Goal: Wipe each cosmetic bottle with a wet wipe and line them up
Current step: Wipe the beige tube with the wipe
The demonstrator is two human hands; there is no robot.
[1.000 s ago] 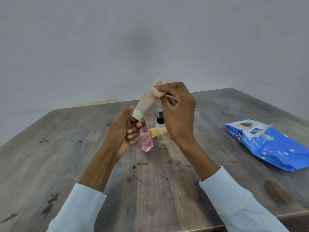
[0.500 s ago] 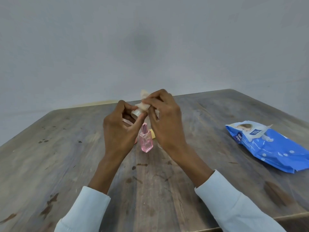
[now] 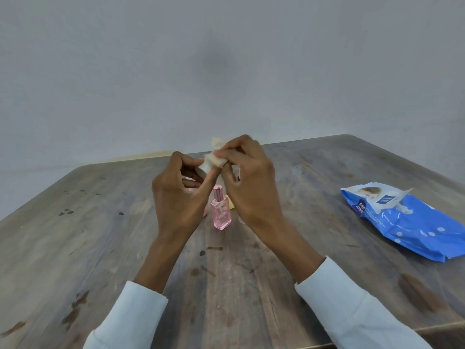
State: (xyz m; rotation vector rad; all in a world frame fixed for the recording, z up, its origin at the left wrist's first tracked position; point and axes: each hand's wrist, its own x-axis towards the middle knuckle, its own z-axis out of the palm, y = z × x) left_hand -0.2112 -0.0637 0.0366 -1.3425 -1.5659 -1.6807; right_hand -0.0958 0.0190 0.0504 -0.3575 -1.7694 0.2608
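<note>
Head view: above the pink bottle (image 3: 221, 213), which stands upright on the wooden table (image 3: 100, 248), the left hand (image 3: 180, 195) grips a beige tube (image 3: 206, 167) by its cap end. The right hand (image 3: 247, 187) pinches a wet wipe (image 3: 218, 157) against the tube. The blue wipes pack (image 3: 407, 222) lies well right of the pink bottle.

Two hands, one beige tube (image 3: 206, 167), one pink perfume bottle (image 3: 221, 213), one wipe pack (image 3: 407, 222) (blue, opened).

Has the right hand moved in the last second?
Yes. The right hand has come down and left, now covering the spray bottle beside the pink perfume bottle.
</note>
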